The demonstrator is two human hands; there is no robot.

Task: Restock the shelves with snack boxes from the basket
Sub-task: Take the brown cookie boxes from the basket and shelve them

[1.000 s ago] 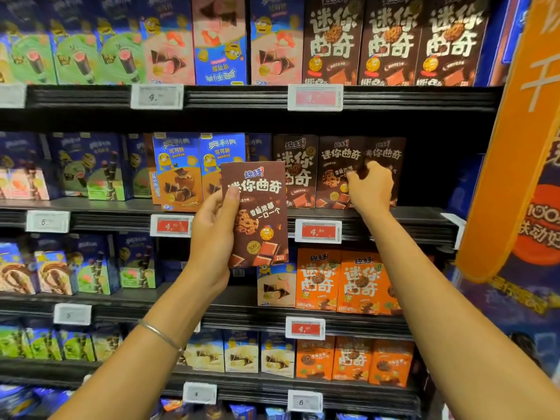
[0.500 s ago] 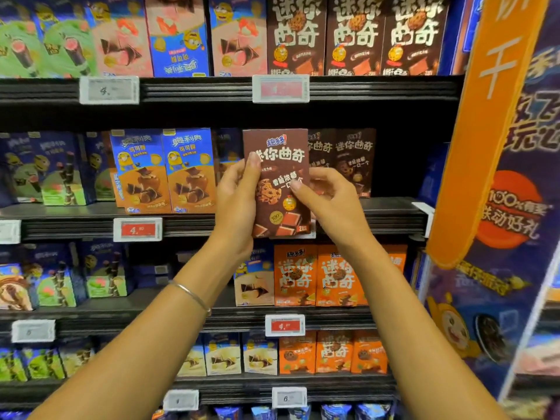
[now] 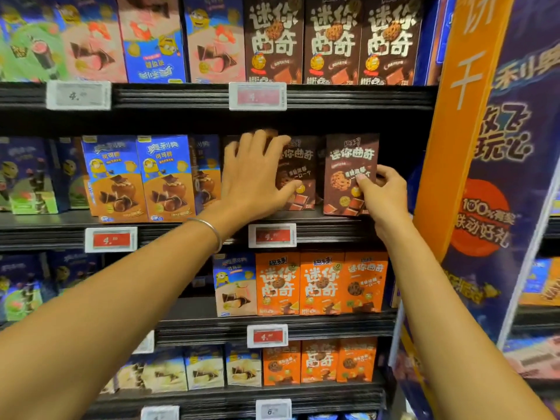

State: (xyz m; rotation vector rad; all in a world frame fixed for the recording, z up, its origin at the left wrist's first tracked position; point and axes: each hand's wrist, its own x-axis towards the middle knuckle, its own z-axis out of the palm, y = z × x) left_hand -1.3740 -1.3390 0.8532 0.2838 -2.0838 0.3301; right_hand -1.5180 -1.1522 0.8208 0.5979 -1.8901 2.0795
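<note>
My left hand [image 3: 254,177] presses flat, fingers spread, on one brown box [image 3: 298,177] on the middle shelf [image 3: 333,221], while my right hand [image 3: 383,192] pinches the end box [image 3: 348,159] at its three o'clock, and a clumsy nudge could topple it forward.

brown boxes [image 3: 350,174] — glossy printed card | shelf edge [image 3: 333,97] — matt black, ribbed | bracelet [image 3: 212,230] — metal

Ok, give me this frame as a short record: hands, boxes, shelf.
left hand: flat, fingers spread, pressing on the middle brown boxes
right hand: pinches the right-end brown box by its right edge
box position: standing on the shelf
row below: orange boxes
basket: not in view
</note>
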